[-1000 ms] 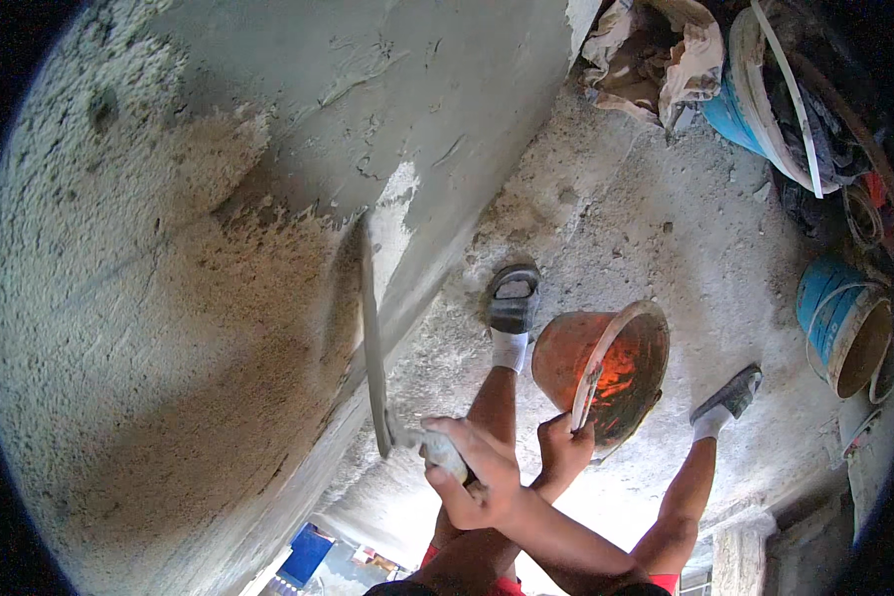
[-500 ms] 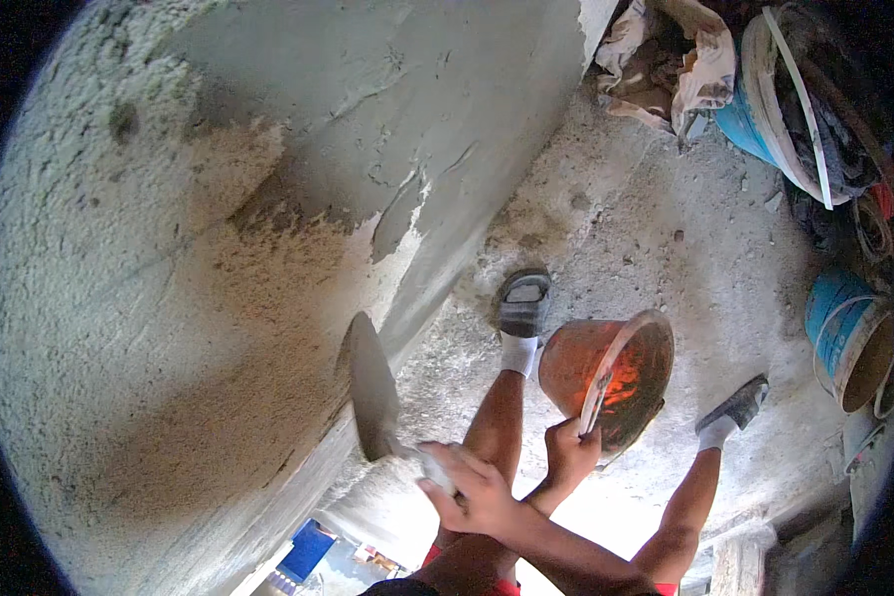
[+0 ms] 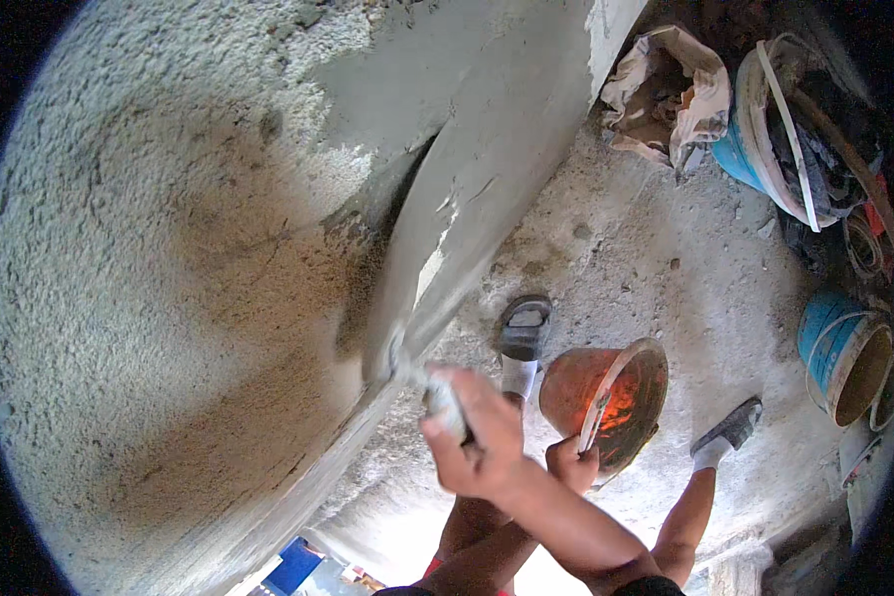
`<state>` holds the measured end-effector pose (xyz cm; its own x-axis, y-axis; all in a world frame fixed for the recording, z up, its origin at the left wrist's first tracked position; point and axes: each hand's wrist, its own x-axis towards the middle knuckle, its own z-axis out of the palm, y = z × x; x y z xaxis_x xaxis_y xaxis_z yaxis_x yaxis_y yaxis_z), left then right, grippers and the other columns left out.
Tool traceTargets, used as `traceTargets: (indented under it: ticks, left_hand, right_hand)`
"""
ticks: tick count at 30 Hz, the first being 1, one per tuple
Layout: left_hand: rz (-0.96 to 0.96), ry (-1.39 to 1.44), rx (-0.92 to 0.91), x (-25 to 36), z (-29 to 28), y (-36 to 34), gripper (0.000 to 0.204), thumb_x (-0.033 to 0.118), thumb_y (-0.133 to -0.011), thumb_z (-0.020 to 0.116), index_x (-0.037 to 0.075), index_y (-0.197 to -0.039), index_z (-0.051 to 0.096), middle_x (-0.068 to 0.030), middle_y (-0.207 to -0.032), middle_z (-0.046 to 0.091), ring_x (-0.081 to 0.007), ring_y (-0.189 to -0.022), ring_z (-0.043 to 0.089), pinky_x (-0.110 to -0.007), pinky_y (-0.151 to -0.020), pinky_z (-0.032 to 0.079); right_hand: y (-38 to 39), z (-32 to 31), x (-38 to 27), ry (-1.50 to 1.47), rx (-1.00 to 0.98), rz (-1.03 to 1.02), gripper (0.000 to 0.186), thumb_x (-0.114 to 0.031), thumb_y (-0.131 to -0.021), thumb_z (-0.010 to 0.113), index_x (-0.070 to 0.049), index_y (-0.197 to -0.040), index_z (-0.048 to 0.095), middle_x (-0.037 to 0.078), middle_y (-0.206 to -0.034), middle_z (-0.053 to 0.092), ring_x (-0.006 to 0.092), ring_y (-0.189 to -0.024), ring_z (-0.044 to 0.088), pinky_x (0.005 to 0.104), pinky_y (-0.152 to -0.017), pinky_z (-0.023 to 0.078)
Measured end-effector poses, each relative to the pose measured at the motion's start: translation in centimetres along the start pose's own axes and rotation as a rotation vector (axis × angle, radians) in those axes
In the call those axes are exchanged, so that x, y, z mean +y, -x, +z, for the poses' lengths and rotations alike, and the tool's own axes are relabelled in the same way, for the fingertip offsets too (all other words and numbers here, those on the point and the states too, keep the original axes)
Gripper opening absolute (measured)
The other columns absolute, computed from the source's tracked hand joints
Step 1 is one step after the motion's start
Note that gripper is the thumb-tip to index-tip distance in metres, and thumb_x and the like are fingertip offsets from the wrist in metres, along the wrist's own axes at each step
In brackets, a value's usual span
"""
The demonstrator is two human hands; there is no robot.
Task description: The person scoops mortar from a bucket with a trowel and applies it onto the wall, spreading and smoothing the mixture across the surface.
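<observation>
Trowel (image 3: 386,333) edge shifted along wall (image 3: 199,268), bucket (image 3: 572,381) apart

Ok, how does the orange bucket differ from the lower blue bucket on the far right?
Colour: the orange bucket has an orange wall, while the blue bucket is blue outside. Hold: the left hand grips the orange bucket; no hand touches the blue bucket. Place: the orange bucket is nearer the middle of the view, the blue bucket near its right edge. Both are round, open-topped and dirty.
</observation>
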<state>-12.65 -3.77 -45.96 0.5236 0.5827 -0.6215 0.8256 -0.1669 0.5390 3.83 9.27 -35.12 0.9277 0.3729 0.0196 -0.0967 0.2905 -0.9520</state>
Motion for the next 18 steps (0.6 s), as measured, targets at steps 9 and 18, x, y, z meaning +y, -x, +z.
traceTargets:
  ticks: [9,18]
  left_hand:
    - [-0.016,-0.055,0.009,-0.1,-0.7,0.0,0.018,0.009,-0.08,0.07,0.001,-0.07,0.058,-0.0166,-0.056,0.053,-0.0223,-0.047,0.055,-0.04,-0.05,0.042]
    - [0.002,0.021,-0.012,0.1,-1.0,-0.2,0.016,0.008,-0.079,0.071,0.0,-0.072,0.06,-0.0195,-0.058,0.054,-0.0241,-0.049,0.058,-0.04,-0.052,0.044]
  right_hand:
    - [3.7,-2.1,2.0,0.081,0.019,0.082,0.035,-0.004,-0.092,0.061,0.01,-0.124,0.058,0.014,-0.089,0.066,0.0181,-0.07,0.063,0.0297,-0.061,0.051]
    - [7.8,-1.2,2.7,0.064,-0.179,0.276,0.047,-0.003,-0.088,0.069,0.004,-0.133,0.057,0.023,-0.104,0.067,0.032,-0.088,0.068,0.0387,-0.077,0.055]
